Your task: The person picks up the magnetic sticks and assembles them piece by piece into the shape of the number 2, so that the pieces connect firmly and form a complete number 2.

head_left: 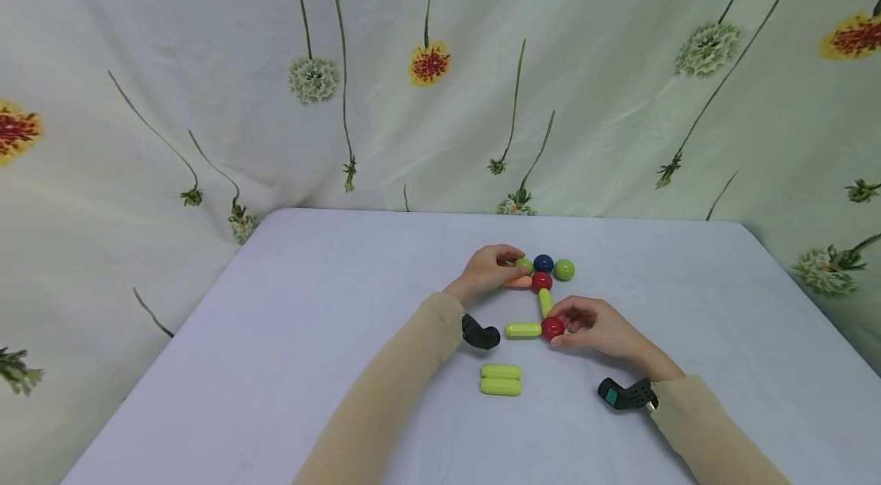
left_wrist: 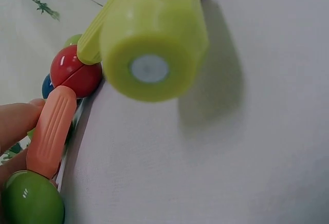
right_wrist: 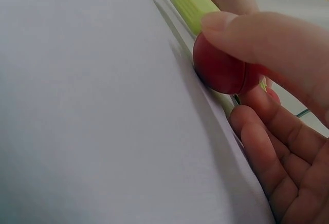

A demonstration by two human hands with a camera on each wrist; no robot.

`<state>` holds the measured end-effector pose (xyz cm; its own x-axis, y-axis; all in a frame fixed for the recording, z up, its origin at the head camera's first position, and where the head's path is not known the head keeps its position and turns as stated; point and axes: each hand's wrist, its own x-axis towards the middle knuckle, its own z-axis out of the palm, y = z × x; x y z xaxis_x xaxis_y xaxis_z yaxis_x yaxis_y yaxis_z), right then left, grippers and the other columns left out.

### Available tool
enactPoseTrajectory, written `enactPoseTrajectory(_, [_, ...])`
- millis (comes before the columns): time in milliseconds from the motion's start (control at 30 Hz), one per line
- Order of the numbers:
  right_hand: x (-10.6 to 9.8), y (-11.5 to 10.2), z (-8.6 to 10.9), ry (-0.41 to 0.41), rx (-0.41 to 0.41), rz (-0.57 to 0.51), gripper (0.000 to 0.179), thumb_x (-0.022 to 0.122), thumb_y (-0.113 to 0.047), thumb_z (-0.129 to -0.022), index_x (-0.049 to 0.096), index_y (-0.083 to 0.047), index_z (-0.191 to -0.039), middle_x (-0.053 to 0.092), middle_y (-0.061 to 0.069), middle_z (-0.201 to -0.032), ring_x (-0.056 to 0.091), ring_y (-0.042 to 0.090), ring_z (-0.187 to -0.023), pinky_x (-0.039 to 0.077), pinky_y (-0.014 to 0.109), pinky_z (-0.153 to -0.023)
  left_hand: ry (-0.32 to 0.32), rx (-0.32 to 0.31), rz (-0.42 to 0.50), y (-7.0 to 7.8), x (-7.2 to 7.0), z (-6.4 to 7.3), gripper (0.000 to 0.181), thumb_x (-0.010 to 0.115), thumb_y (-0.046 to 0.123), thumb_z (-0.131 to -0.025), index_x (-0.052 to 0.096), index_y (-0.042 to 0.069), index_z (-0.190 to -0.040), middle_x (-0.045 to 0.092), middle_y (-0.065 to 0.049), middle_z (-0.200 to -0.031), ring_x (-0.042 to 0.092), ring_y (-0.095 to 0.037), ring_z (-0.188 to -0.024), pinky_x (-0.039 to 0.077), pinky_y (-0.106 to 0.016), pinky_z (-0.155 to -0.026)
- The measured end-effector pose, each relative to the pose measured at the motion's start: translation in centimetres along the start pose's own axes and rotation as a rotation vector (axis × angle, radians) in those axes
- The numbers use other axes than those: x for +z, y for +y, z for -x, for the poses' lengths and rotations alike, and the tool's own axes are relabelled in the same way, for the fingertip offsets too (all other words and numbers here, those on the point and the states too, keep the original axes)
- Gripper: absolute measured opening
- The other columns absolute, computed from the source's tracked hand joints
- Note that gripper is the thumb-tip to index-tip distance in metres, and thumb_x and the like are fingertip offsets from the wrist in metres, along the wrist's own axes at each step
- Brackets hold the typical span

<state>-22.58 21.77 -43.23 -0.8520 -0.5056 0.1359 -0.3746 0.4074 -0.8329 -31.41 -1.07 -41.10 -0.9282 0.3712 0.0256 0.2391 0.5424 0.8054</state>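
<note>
Magnetic balls and rods form a linked figure on the table. My left hand grips a green ball at the figure's far end, just above an orange rod. Another green ball sits at that rod's near end in the left wrist view. Beside the gripped ball are a blue ball and a further green ball; below lies a red ball. My right hand pinches the lower red ball between thumb and fingers. A yellow-green rod connects the red balls; another points left.
Two loose yellow-green rods lie side by side nearer me. The white table extends around the pieces, and a flower-printed cloth hangs behind its far edge. Black wrist devices sit low by both wrists.
</note>
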Motion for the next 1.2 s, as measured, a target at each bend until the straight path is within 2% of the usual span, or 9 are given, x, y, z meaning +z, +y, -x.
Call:
enactPoseTrajectory(333, [0.2,0.0,0.0,-0.003,0.003,-0.002,0.035,0.079,-0.019,-0.076,0.064,-0.008,-0.107,0.060,0.004,-0.091,0.054,0.017,-0.080,0.049,0.024,-0.069,0.025,-0.001,0.008,0.0,-0.1,0.5,0.037,0.066,0.031,-0.088,0.063,0.013,-0.120,0.062,-0.001,-0.114,0.056,-0.014,-0.099,0.045,-0.027,-0.085])
enactPoseTrajectory(600, [0.1,-0.2,0.1,0.002,-0.003,-0.009,0.034,0.078,-0.016,-0.077,0.064,-0.006,-0.106,0.060,0.004,-0.089,0.054,0.019,-0.080,0.048,0.024,-0.069,0.109,0.024,0.010,0.0,-0.1,0.9,0.034,0.065,0.029,-0.089,0.064,0.013,-0.119,0.063,0.001,-0.111,0.056,-0.013,-0.094,0.045,-0.025,-0.079])
enactPoseTrajectory(767, [0.1,-0.5,0.2,0.004,-0.001,-0.011,0.034,0.078,-0.015,-0.077,0.064,-0.005,-0.106,0.060,0.004,-0.089,0.054,0.020,-0.080,0.047,0.024,-0.068,0.161,0.052,0.059,0.1,-0.2,1.4,0.035,0.065,0.029,-0.089,0.062,0.012,-0.120,0.063,0.000,-0.112,0.056,-0.013,-0.094,0.046,-0.025,-0.079])
enactPoseTrajectory(1000, [0.1,-0.3,0.2,0.014,0.014,0.011,0.033,0.078,-0.017,-0.078,0.064,-0.006,-0.106,0.060,0.003,-0.089,0.054,0.018,-0.080,0.047,0.024,-0.069,0.227,0.146,0.121,0.4,-0.3,2.6,0.036,0.064,0.027,-0.090,0.062,0.009,-0.121,0.063,-0.003,-0.115,0.057,-0.014,-0.095,0.046,-0.026,-0.080])
enactPoseTrajectory(1200, [0.1,-0.3,0.2,0.011,0.018,0.007,0.034,0.078,-0.017,-0.078,0.064,-0.006,-0.107,0.060,0.003,-0.089,0.054,0.019,-0.081,0.047,0.024,-0.069,0.239,0.219,0.157,0.1,-0.6,3.9,0.035,0.065,0.024,-0.090,0.061,0.007,-0.120,0.063,-0.004,-0.115,0.058,-0.015,-0.094,0.048,-0.026,-0.078])
